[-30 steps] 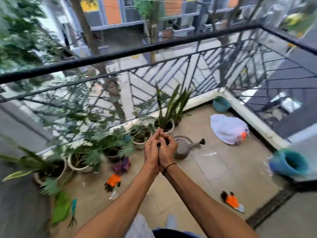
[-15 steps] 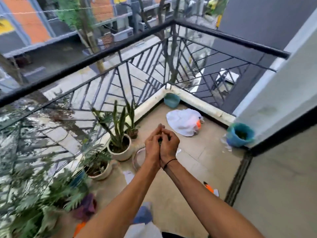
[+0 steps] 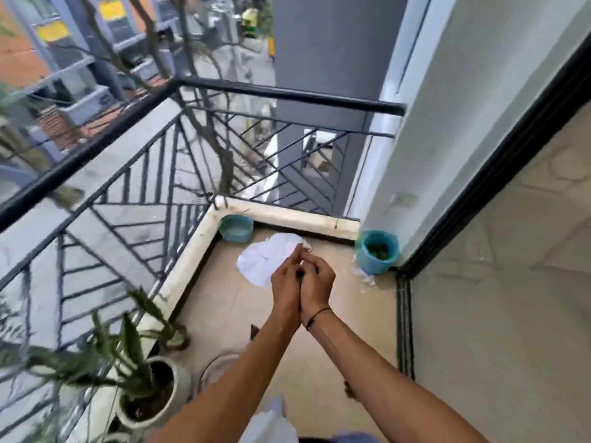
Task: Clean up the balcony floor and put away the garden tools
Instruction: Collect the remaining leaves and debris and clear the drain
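Something small and dark, not identifiable, is cupped between the left hand (image 3: 285,282) and right hand (image 3: 316,282), fingers curled around it above the balcony floor (image 3: 319,346).

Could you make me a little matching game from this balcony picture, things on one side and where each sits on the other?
Things:
1. teal bowl
2. teal pot
3. white bag
4. white planter

Places:
A. against the wall by the door frame
B. on the floor just beyond the hands
C. near left, by the railing
D. in the far corner of the curb

Pairs: 1-D, 2-A, 3-B, 4-C
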